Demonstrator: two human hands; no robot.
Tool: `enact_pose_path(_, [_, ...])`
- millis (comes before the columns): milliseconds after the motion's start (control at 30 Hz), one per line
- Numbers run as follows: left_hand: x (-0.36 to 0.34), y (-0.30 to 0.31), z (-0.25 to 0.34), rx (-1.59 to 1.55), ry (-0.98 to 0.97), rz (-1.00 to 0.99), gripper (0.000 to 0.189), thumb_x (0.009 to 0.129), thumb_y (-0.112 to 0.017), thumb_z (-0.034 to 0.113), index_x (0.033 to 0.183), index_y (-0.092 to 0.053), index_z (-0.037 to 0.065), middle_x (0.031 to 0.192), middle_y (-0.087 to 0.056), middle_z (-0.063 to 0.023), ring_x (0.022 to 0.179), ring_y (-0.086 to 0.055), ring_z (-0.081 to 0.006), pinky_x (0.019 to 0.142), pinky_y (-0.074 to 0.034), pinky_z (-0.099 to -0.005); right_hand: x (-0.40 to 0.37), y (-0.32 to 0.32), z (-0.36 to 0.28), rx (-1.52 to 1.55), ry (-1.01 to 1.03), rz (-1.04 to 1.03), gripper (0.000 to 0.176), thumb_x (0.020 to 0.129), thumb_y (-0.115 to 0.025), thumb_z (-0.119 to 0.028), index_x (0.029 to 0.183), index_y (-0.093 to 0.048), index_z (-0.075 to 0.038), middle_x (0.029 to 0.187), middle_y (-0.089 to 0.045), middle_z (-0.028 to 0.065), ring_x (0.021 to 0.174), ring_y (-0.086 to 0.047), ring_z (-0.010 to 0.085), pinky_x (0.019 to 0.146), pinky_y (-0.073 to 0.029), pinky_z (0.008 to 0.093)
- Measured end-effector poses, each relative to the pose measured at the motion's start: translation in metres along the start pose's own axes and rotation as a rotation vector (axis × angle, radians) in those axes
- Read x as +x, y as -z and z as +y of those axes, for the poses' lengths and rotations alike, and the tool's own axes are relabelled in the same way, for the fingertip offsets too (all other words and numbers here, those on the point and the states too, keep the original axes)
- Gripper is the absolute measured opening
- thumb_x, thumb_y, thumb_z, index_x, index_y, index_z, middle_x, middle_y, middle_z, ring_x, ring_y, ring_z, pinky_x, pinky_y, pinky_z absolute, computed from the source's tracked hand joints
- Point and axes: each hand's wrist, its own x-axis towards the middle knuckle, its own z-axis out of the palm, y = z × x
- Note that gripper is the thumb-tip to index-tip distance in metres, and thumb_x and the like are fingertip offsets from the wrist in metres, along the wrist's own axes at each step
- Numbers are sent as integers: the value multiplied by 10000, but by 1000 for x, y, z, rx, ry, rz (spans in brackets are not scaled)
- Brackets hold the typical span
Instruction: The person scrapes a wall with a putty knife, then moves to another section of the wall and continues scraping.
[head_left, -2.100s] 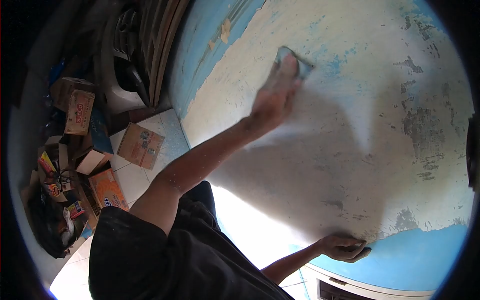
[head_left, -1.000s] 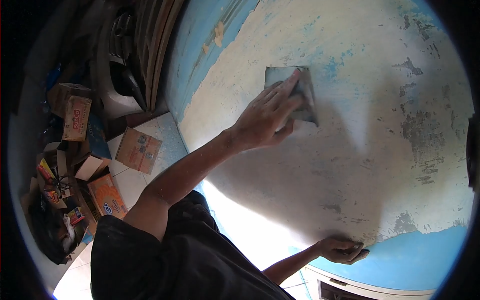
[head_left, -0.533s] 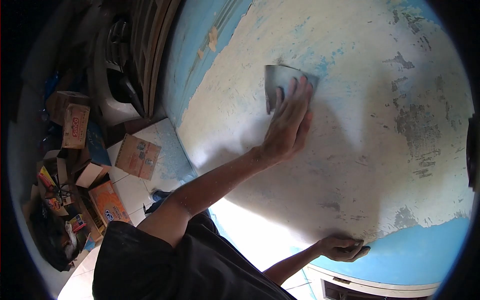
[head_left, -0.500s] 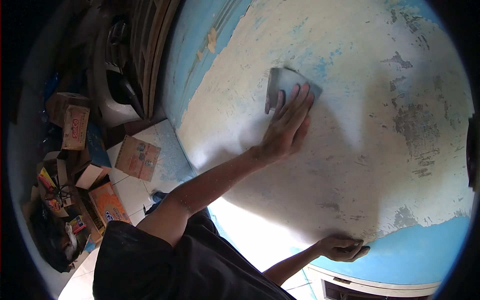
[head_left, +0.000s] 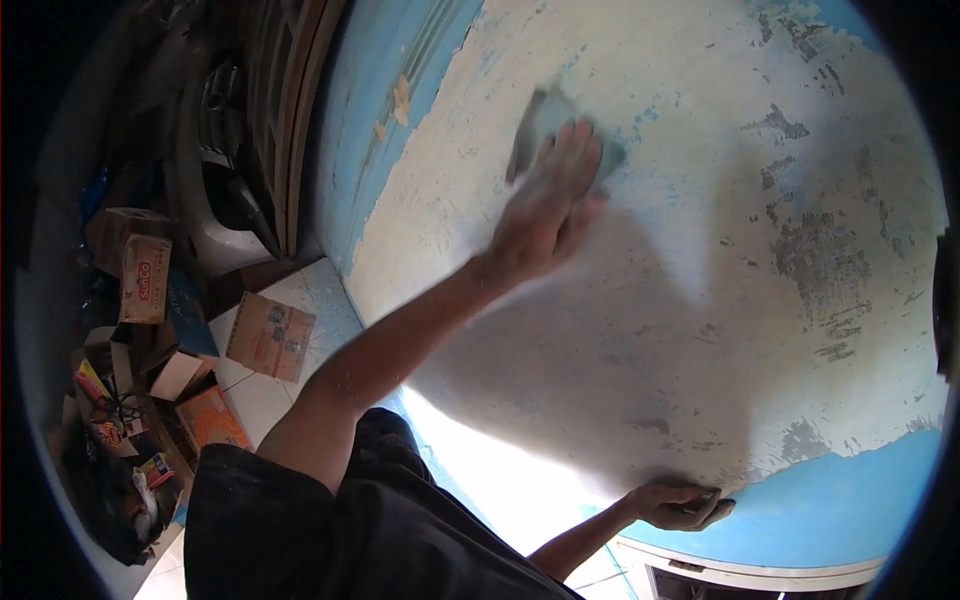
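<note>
My left hand presses a dark grey sheet of sandpaper flat against the wall, its fingers together over the sheet and blurred by motion. The sheet's upper left part sticks out beyond the fingers. Under it, the wall is pale and scraped, with blue flecks and grey bare patches. Lower right, my right hand rests at the wall where the pale area meets blue paint. Its fingers are curled, and whatever lies inside them, if anything, is hidden.
Cardboard boxes and mixed clutter are piled at the left. A flat cardboard piece lies on the tiled floor. Dark wooden frames lean beside the wall. A pale-framed opening sits below my right hand.
My left hand and the sandpaper have moved up and slightly left over the wall. My right hand stays nearly in place. The whole view has shifted a little.
</note>
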Motion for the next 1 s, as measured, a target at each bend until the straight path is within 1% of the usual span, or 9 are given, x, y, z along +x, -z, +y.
enact_pose_path(133, [-22,2,20,0,10,-60,550,946,-556,180,1430,-361,11,1470,-358,-232,1368,-341,-382,1124,-286,-504,-2,-3,-1,20,-32,11,310,1030,-352,-233,1222,-492,-33,1338,-447,197,1299,-433,310,1069,-429,443])
enact_pose_path(233, [23,-1,14,-32,-27,44,544,931,-578,155,1420,-383,16,1468,-371,-217,1366,-349,-378,1123,-291,-503,-1,-2,3,36,-17,0,304,1030,-361,-225,1226,-487,-29,1339,-440,198,1310,-419,317,1078,-425,446])
enact_pose_path(333, [43,-3,18,-8,7,90,548,928,-584,158,1418,-383,15,1465,-378,-212,1364,-356,-372,1120,-301,-497,-3,-2,5,47,-30,-7,299,1029,-367,-225,1223,-486,-31,1351,-423,199,1320,-404,324,1087,-420,454])
enact_pose_path(433, [6,3,28,21,48,-31,541,924,-594,156,1407,-399,11,1451,-397,-217,1356,-372,-370,1110,-316,-501,-2,-1,2,55,-50,-9,294,1027,-368,-216,1223,-484,-31,1364,-408,201,1325,-394,328,1093,-414,461])
enact_pose_path(533, [-12,9,34,46,2,-116,526,924,-594,156,1395,-415,7,1437,-407,-233,1346,-388,-369,1101,-330,-501,-4,-3,-3,87,-62,10,286,1024,-376,-196,1229,-480,-26,1359,-414,204,1325,-395,331,1092,-414,465])
enact_pose_path(733, [49,-5,33,-6,13,70,514,933,-583,175,1393,-425,12,1433,-409,-240,1338,-401,-361,1098,-339,-497,-1,0,0,37,-24,-6,282,1020,-391,-179,1239,-461,-15,1344,-433,207,1316,-409,339,1079,-415,468])
enact_pose_path(800, [37,3,40,14,39,-30,509,939,-575,181,1393,-425,8,1433,-411,-237,1341,-396,-362,1097,-338,-501,-2,-1,1,36,-35,-2,286,1021,-390,-182,1240,-457,-10,1344,-433,206,1315,-410,339,1077,-414,465])
enact_pose_path(933, [-22,15,53,94,59,-210,509,946,-563,188,1395,-417,-2,1441,-410,-223,1351,-384,-358,1100,-332,-500,-5,-6,-2,170,-88,56,295,1019,-394,-185,1240,-454,1,1357,-417,205,1319,-404,341,1086,-403,465])
enact_pose_path(1000, [-16,14,47,50,11,-172,520,939,-556,135,1410,-388,-7,1452,-384,-236,1359,-362,-374,1105,-323,-499,-4,-4,-1,160,-81,55,315,1015,-405,-200,1251,-442,6,1364,-408,203,1323,-398,342,1090,-397,465])
